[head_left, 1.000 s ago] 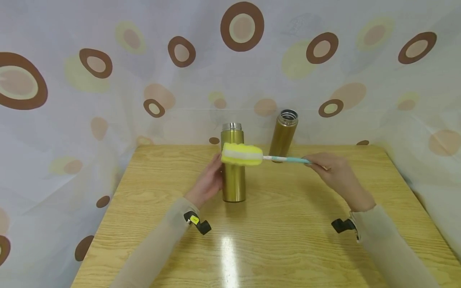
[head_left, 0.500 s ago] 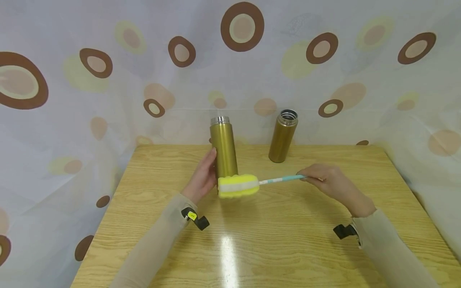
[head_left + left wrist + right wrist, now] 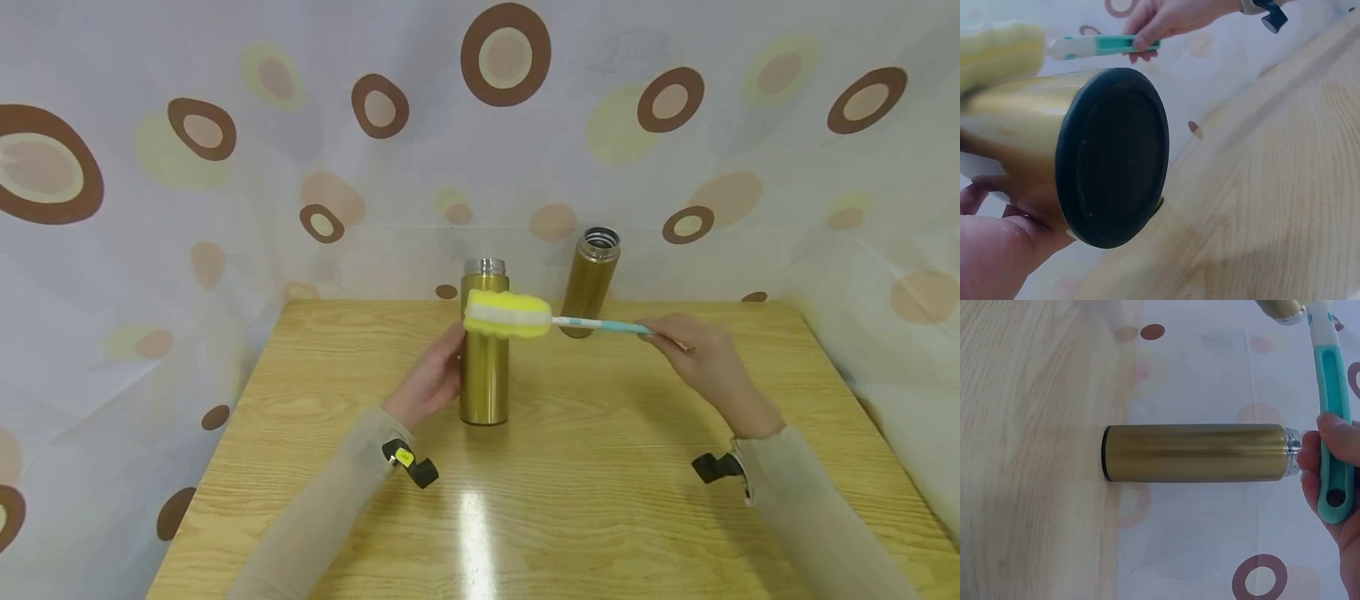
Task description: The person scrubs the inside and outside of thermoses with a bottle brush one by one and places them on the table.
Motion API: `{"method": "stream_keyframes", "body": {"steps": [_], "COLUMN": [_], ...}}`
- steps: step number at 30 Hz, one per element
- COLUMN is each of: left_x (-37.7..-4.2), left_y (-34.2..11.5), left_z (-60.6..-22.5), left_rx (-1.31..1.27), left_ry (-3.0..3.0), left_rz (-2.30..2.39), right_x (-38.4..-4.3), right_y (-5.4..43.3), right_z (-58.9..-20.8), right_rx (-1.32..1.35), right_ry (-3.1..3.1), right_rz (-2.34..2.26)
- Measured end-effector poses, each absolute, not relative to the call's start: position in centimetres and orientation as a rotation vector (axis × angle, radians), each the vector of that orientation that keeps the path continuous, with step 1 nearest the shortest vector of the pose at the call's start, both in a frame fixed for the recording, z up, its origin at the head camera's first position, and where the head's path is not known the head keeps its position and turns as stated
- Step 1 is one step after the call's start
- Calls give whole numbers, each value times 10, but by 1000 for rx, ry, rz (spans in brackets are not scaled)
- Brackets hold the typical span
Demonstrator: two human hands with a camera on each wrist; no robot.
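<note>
My left hand (image 3: 429,382) grips a gold vacuum flask (image 3: 485,379) around its side. The flask is lidless, its bare steel neck upward, and its black base (image 3: 1116,159) shows clear of the tabletop in the left wrist view. Between thumb and fingers, my right hand (image 3: 699,354) holds the teal-and-white handle (image 3: 1334,387) of a bottle brush. The brush's yellow and white sponge head (image 3: 508,315) lies level across the upper part of the flask, against its outside as far as I can see. Most of my left fingers are hidden behind the flask.
A second gold flask (image 3: 590,279), also without a lid, stands upright at the back of the wooden table (image 3: 600,500), right of the held one. Behind the table hangs a pale sheet (image 3: 420,192) printed with brown and yellow ovals.
Half a second ago the flask leaned left with the sponge down near its base. Now the flask is upright and lower, and the sponge is back up near its shoulder. The second flask has not moved.
</note>
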State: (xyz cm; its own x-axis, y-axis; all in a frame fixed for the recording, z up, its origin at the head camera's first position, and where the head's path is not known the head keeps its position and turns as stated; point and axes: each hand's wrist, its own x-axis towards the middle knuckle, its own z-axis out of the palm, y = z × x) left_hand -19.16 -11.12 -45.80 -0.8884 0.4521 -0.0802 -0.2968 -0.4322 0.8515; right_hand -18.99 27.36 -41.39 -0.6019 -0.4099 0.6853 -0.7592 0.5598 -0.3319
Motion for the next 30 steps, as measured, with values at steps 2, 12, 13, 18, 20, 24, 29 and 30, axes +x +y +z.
{"method": "stream_keyframes", "body": {"steps": [2,12,13,18,20,24,29,30], "left_x": [-191,-189,-189,-192,-192,-195,-198,-198], "left_y": [-111,-109,-110,-113,-114,-116,-116,-116], "left_z": [-460,-459,-459,-453,-449,-447,-445,-445], "left_rx": [248,255,238,166,173,184,141,130], "left_ry": [1348,1317,1310,1307,1311,1328,1343,1344], "left_rz": [2314,2321,2313,2298,2337,2415,2475,2480], "right_x": [-191,-193,-192,-190,-189,-188,-186,-186], "right_y": [273,269,269,271,271,272,274,274], "right_z": [-411,-413,-414,-418,-420,-424,-429,-429], "right_rx": [909,869,882,972,1022,1135,1241,1262], "right_ry": [-2234,-2216,-2223,-2262,-2271,-2276,-2282,-2280], "right_rz": [856,852,859,841,824,824,842,847]}}
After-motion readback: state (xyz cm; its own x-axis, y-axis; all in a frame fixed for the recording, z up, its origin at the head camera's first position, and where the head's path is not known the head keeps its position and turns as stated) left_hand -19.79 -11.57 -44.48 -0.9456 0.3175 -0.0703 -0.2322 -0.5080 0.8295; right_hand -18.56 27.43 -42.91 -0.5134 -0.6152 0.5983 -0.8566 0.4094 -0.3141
